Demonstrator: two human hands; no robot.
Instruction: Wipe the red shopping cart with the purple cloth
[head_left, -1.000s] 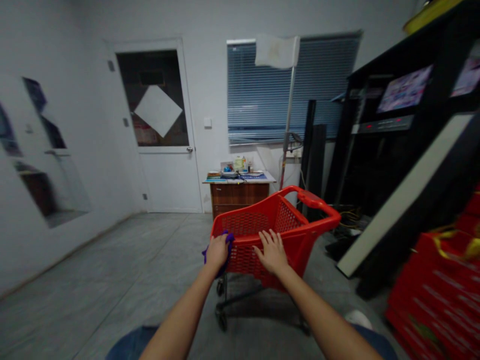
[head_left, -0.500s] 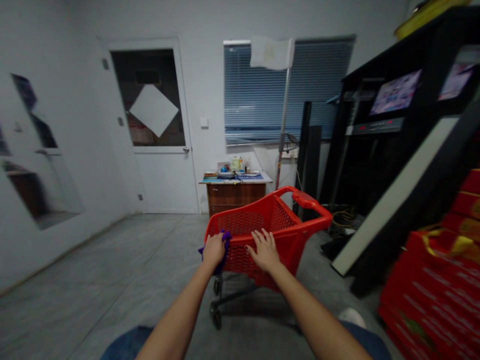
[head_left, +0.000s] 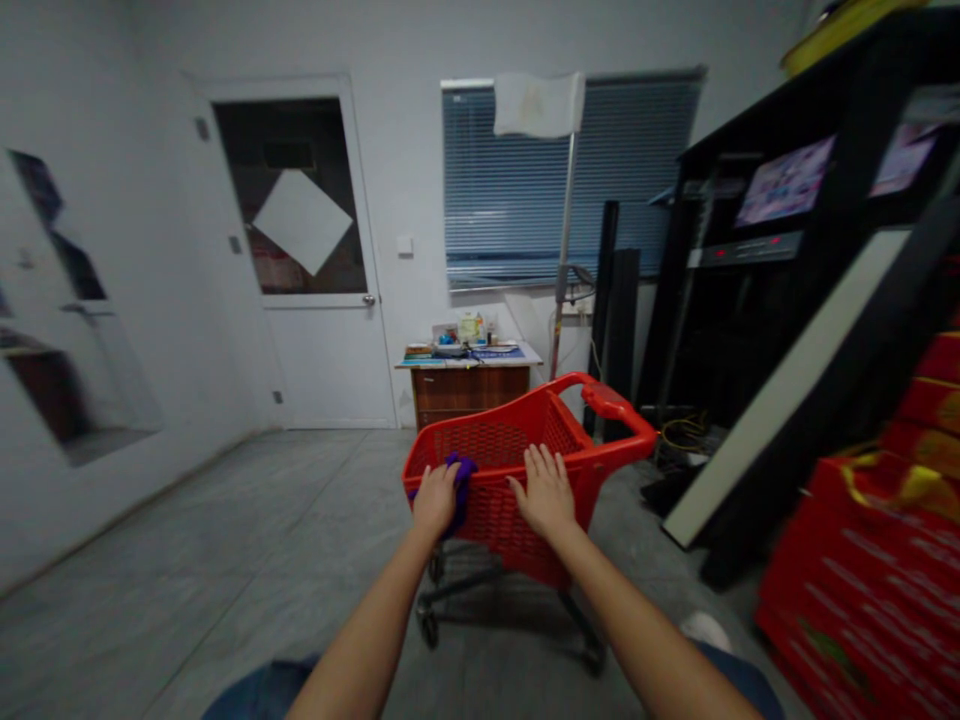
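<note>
A red plastic shopping cart (head_left: 495, 505) on dark wheels stands right in front of me, its handle pointing to the right. My left hand (head_left: 436, 500) is closed on a purple cloth (head_left: 464, 480) and presses it against the near rim, towards the cart's left end. Part of the cloth hangs down the outer side of the basket. Further right along the same rim, my right hand (head_left: 547, 490) lies flat with fingers stretched out and holds nothing.
Behind the cart is a brown cabinet (head_left: 472, 390) with small items on top. A pole (head_left: 568, 200) with a white flag rises beside it. Leaning panels (head_left: 780, 400), a black rack (head_left: 690, 300) and red bags (head_left: 840, 560) stand on the right. A white door (head_left: 322, 360) is at the back left.
My left hand has slid the cloth slightly right along the rim. My right hand has moved a little right and up. The cart shows slightly further left in view.
</note>
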